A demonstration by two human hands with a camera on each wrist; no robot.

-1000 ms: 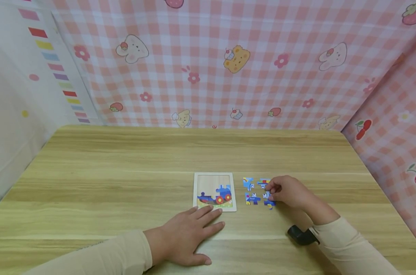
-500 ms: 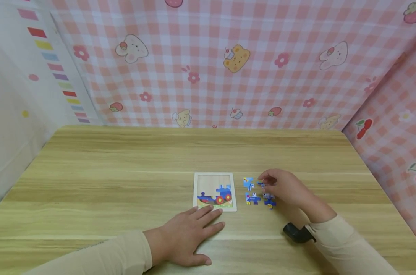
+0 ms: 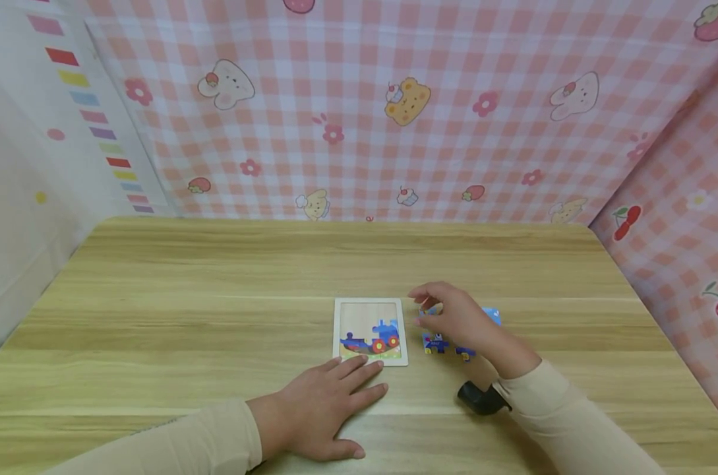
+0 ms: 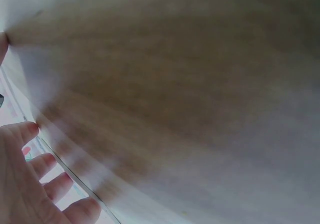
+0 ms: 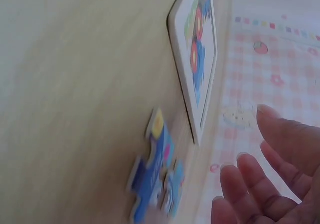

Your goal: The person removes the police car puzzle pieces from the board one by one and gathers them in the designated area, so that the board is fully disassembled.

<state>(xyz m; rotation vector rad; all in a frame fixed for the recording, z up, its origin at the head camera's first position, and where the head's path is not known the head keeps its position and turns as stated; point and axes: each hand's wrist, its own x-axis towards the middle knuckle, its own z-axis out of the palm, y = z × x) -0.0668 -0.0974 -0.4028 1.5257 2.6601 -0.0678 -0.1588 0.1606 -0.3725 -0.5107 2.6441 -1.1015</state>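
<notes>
My left hand (image 3: 323, 409) lies with fingers spread, fingertips on the near edge of a white-rimmed puzzle tray (image 3: 337, 330). Blue train pieces fill the tray's lower part; bare wood shows above. In the left wrist view, the fingers of the left hand (image 4: 30, 184) reach the tray's edge. Right of the tray, my right hand (image 3: 456, 320) hovers over loose jigsaw pieces, thumb and fingers apart. It partly covers the upper left piece (image 3: 428, 310). A blue piece (image 3: 436, 344) lies below it. The right wrist view shows nothing between the fingers of the right hand (image 5: 280, 179).
A light blue jigsaw piece (image 3: 493, 315) shows behind the right hand, and another piece (image 3: 465, 355) lies near its wrist. A black curved object (image 3: 480, 398) is at the right sleeve. Pink checked cloth (image 3: 359, 132) hangs behind the wooden table (image 3: 216, 297).
My right hand has moved left, from the right-hand pieces to above the upper left one. The light blue piece at upper right has come into view. The left hand has stayed put.
</notes>
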